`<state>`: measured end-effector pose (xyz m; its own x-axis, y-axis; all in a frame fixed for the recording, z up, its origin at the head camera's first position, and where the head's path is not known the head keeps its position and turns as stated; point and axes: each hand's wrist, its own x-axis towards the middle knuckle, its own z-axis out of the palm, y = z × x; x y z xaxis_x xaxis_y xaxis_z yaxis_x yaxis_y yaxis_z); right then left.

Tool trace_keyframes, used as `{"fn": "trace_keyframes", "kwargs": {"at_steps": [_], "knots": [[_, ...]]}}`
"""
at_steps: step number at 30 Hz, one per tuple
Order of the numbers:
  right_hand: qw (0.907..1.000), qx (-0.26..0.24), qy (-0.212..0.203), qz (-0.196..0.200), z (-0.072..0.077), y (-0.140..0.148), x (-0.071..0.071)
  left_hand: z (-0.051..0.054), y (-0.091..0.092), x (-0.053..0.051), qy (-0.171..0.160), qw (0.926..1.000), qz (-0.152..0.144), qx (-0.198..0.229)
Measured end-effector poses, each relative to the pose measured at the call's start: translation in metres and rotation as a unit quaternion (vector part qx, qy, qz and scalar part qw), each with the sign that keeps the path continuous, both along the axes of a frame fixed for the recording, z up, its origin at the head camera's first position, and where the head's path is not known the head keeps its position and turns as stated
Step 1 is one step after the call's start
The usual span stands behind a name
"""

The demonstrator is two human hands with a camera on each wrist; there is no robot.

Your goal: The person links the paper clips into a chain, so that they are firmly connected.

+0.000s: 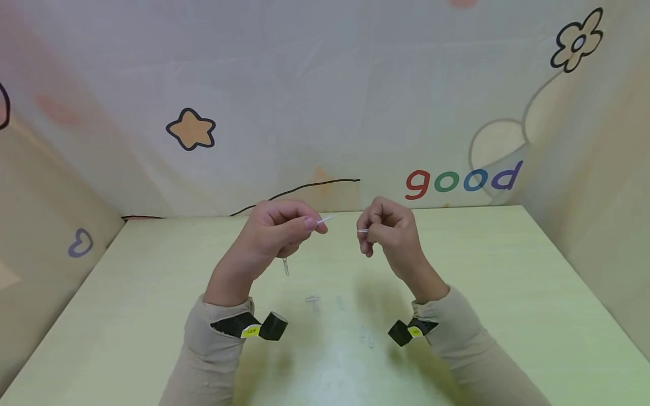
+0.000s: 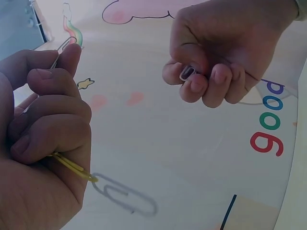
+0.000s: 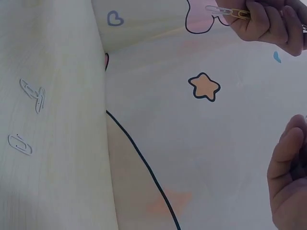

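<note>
My left hand (image 1: pixel 274 228) is raised above the table and pinches a whitish paper clip (image 1: pixel 325 219) between thumb and forefinger, its end pointing right. From under the curled lower fingers comes a yellow paper clip (image 2: pixel 72 166), linked to a pale paper clip (image 2: pixel 125 194) that dangles free. Whatever else of this chain lies inside the palm is hidden. Across a small gap, my right hand (image 1: pixel 393 228) holds another whitish paper clip (image 1: pixel 363 230) by thumb and fingertips. Its looped end pokes out toward the left hand, and the two pinched clips do not touch.
Several loose paper clips (image 1: pixel 340 303) lie on the pale table (image 1: pixel 508 293) below the hands. Two overlap or lie close together (image 3: pixel 34 95). A printed cloth backdrop (image 1: pixel 304 84) closes off the back and sides. Each wrist carries a black camera (image 1: pixel 273 326) on a strap.
</note>
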<state>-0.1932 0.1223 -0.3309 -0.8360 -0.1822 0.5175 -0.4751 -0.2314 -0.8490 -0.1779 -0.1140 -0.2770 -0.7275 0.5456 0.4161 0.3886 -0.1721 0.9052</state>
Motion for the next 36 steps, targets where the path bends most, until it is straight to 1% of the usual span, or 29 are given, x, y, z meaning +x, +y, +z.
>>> {"fn": "trace_keyframes", "kwargs": {"at_steps": [4, 11, 15, 23, 28, 33, 36], "knots": [[0.9995, 0.027, -0.015, 0.000, 0.0024, -0.0013, 0.0030, -0.0016, 0.0029, -0.0003, -0.005, 1.0000, -0.003, -0.005], [0.9944, 0.061, -0.085, 0.011, 0.0029, -0.0033, 0.0038, -0.0014, 0.0086, -0.0002, -0.011, 0.9992, 0.014, -0.035], [0.9916, 0.069, -0.108, 0.020, 0.0025, -0.0018, 0.0054, -0.0015, 0.0094, 0.0009, -0.017, 0.9988, 0.021, -0.040], [0.9908, 0.071, -0.109, 0.037, 0.0029, 0.0012, 0.0028, -0.0024, 0.0090, -0.0017, -0.010, 0.9990, 0.021, -0.038], [0.9876, 0.102, -0.111, 0.041, 0.0042, 0.0033, 0.0044, -0.0030, 0.0090, -0.0021, -0.004, 0.9989, 0.019, -0.043], [0.9824, 0.123, -0.130, 0.054, 0.0073, 0.0038, 0.0065, -0.0026, 0.0091, -0.0018, -0.003, 0.9982, 0.023, -0.054], [0.9822, 0.134, -0.125, 0.041, 0.0105, 0.0029, 0.0089, -0.0022, 0.0093, -0.0017, 0.001, 0.9973, 0.031, -0.066]]}}
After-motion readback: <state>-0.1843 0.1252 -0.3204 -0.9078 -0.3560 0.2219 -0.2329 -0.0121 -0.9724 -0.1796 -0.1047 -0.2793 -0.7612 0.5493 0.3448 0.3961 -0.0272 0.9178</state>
